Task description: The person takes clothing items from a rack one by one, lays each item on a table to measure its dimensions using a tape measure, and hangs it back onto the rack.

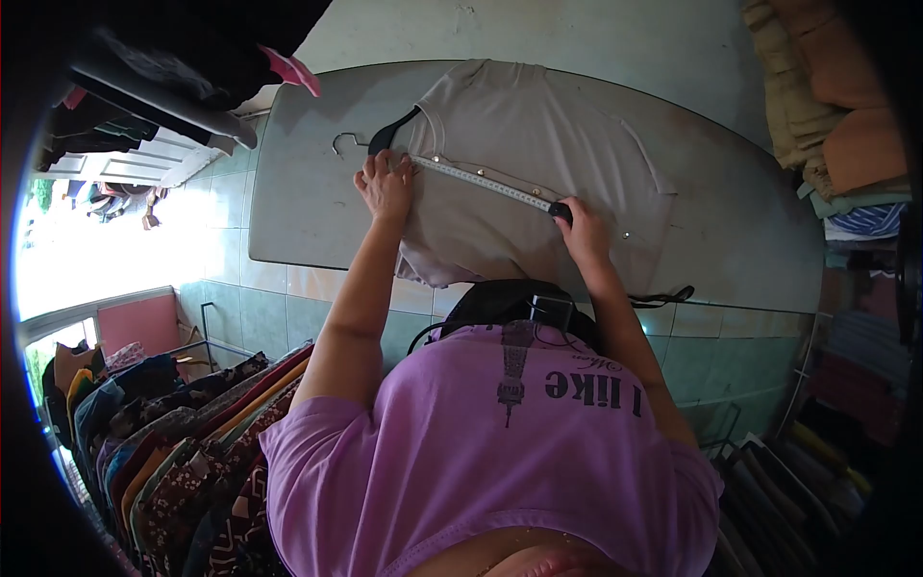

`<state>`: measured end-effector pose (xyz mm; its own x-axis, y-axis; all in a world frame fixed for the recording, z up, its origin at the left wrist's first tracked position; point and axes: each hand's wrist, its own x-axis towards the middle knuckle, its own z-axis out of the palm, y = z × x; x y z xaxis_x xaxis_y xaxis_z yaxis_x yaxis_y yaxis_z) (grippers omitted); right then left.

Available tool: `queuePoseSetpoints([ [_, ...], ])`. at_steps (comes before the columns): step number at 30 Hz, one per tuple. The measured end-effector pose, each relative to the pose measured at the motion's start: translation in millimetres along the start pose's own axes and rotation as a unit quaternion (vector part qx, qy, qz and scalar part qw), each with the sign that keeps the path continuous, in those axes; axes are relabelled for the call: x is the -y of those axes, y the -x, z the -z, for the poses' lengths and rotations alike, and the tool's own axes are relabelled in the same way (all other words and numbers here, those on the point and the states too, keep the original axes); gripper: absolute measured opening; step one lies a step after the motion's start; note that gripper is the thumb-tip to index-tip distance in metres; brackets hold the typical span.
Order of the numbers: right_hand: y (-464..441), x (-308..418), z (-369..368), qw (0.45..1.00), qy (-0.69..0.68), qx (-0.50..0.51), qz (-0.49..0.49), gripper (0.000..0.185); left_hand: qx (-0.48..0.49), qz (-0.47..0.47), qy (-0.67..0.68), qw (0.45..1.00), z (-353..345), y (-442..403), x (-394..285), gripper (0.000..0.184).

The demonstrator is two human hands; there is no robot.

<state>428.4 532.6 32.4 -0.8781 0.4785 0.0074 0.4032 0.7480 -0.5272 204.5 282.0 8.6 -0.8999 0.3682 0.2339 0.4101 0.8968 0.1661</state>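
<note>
With the left hand [386, 188], reaches down beside the collar, fingers bent and fingertips at the end of the white measuring tape [481, 180]; cannot tell whether pinching it or only pressing it down. With the right hand [580, 231], grips the dark case [561, 210] at the tape's other end, fingers closed round it. Between the two, runs straight and slantwise, just beside the row of buttons down the beige garment [538, 130].

Lies spread on the grey worktop [745, 163], collar toward the left, reaching from about the far edge to the near edge. At the neck, shows part of a black hanger [394, 132], its metal hook out over the worktop, just beyond the left hand.

Extends as bare grey surface left of the hook and, more widely, right of the garment. Curves along the far edge, close against the wall [596, 34]; runs nearly straight along the near edge, close to the purple shirt [500, 433]. Near the right forearm, lies across that edge as a black cord [663, 296].

Below left, crowds close with hanging clothes [183, 442]; above right, with piled fabrics [846, 125].
</note>
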Motion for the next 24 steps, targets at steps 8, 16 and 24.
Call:
queuePoseSetpoints([
  [8,40.8,-60.3,65.4,0.996,0.001,-0.043,-0.083,0.028,0.053,-0.035,-0.084,0.994,2.8,6.8,1.2,0.032],
  [16,75.7,-137.1,113.4,0.978,0.065,-0.057,-0.192,0.031,0.075,-0.020,-0.095,0.992,2.7,6.9,-0.7,0.033],
  [24,83.7,-157.9,113.6,0.977,-0.003,-0.073,-0.198,0.030,0.081,-0.017,-0.081,0.993,2.9,5.6,-1.8,0.036],
])
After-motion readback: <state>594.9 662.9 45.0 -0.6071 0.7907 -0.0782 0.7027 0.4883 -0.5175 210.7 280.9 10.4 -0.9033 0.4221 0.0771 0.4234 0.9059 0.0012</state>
